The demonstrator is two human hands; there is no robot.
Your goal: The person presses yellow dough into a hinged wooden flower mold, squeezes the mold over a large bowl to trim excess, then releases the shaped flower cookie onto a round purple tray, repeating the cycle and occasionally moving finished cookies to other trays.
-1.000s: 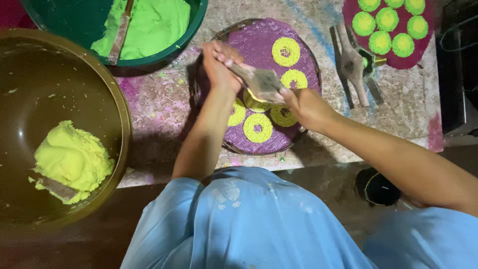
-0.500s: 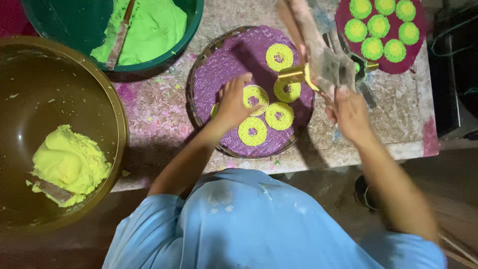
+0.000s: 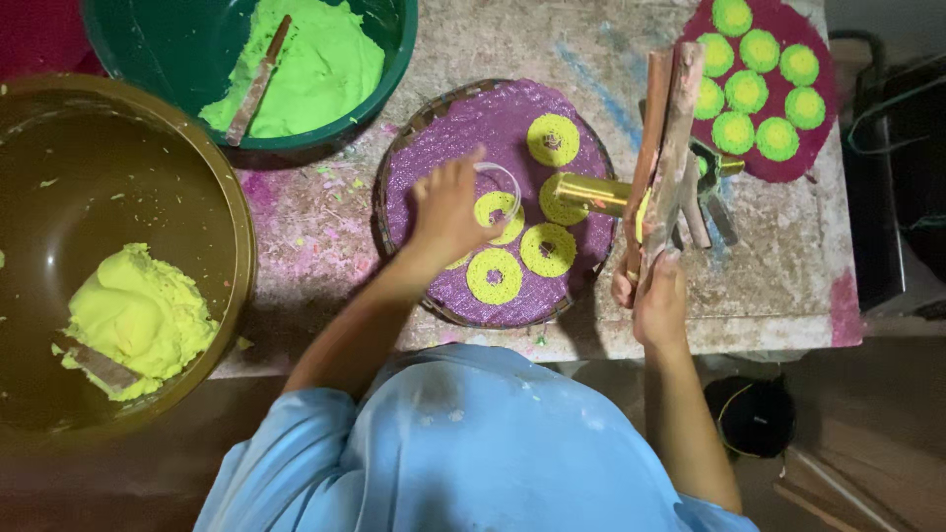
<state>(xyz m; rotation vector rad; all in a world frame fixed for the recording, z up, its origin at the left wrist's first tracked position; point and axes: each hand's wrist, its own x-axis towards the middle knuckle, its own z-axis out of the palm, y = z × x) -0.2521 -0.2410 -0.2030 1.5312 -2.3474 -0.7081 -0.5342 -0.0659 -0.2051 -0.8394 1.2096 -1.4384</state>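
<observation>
My right hand grips the long wooden handles of a press, held upright at the right edge of a round purple mat; its brass barrel points over the mat. My left hand rests on the mat with its fingers at a small clear ring set over a yellow dough ring. Several more yellow dough rings lie on the mat around it.
A brown bowl at left holds yellow dough and a scraper. A green bowl at the back holds green dough and a stick. A dark red mat with several green-yellow rings lies at back right.
The press has swung from lying low over the mat to standing upright at its right edge. My left hand has moved onto the mat to the clear ring.
</observation>
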